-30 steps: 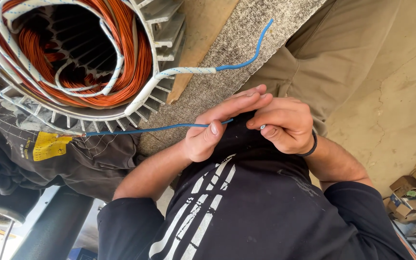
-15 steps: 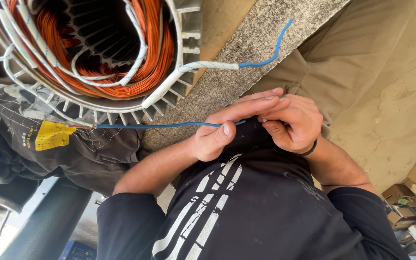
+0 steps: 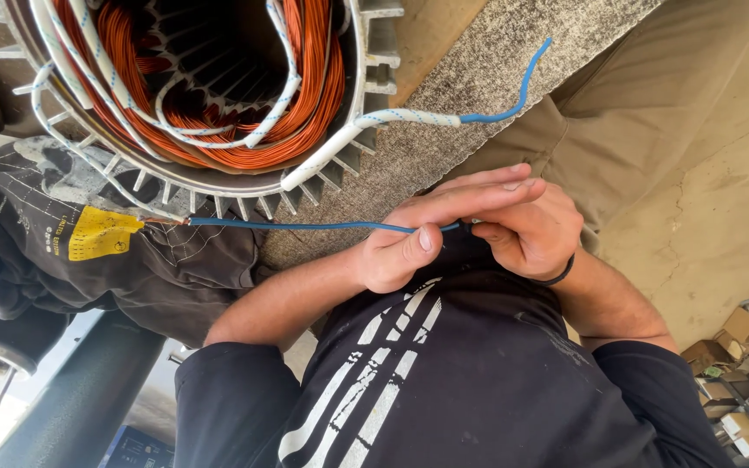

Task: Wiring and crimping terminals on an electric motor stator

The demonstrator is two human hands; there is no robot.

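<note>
Speckled grey bench [image 3: 487, 113] carried finned motor stator [image 3: 218, 95] with orange copper windings, resting on its top. Black printed cloth [image 3: 88, 251] with yellow patch lay beside stator, draped over bench edge. Concrete floor [image 3: 721, 217] cracked; cardboard boxes [image 3: 739, 347] sat on it at far side.

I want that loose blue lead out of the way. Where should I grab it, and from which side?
Likely the bare blue stretch just past the white braided sleeve, pinched across from the free tip's side: it arcs clear above the grey mat there. The left hand and right hand both pinch the taut blue wire.
</note>
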